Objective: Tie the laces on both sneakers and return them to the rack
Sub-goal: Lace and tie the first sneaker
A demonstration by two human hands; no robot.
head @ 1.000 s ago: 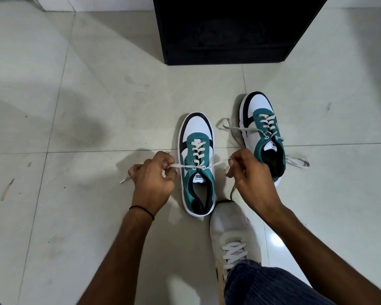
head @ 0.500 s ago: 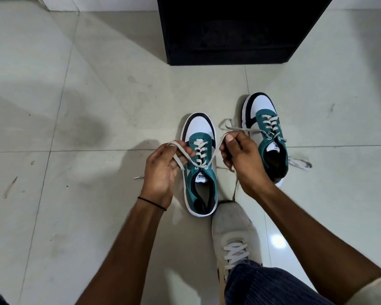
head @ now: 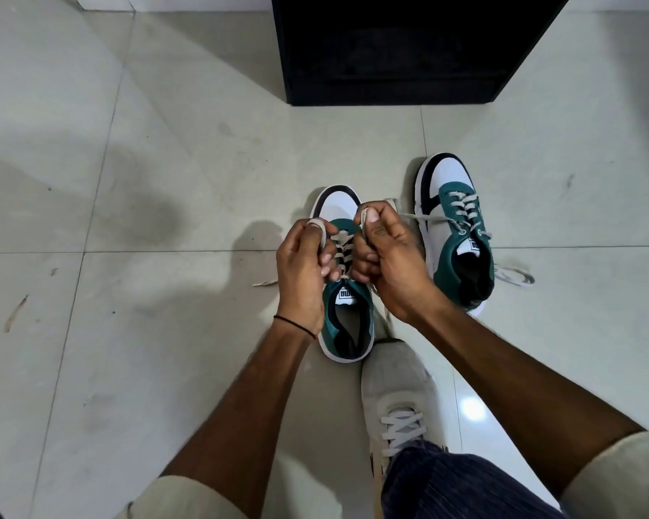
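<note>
Both lace ends of the near sneaker [head: 347,294] are being held above its tongue, one in each hand. The left hand [head: 303,271] is being kept closed on a loop of lace [head: 317,228] draped over its forefinger; the right hand [head: 386,264] is being kept clenched on the other lace end, pinched under the thumb at its top. The two hands are being held close together, knuckles nearly meeting, directly over the eyelet rows, presumably so that the two loops can be crossed without slack being lost at the top eyelets. The sneaker itself is lying on the floor [head: 147,331] directly beneath and between the hands, toe pointing away from the wrists, heel just ahead of the person's own grey shoe [head: 398,391]; that shoe is judged to be serving as a backstop against the pull. A loose lace tip [head: 265,282] is trailing on the tile just outside the left hand. The second sneaker [head: 456,234] is standing just outside the right hand, slightly further forward, with its laces lying loose to both sides and apparently not yet tied. The black rack [head: 398,50] is standing well beyond both hands, straight ahead. The bow on the near sneaker is judged as being formed but not yet closed; whether a first overhand knot is already sitting under the fingers cannot be told, the hands covering that point.
</note>
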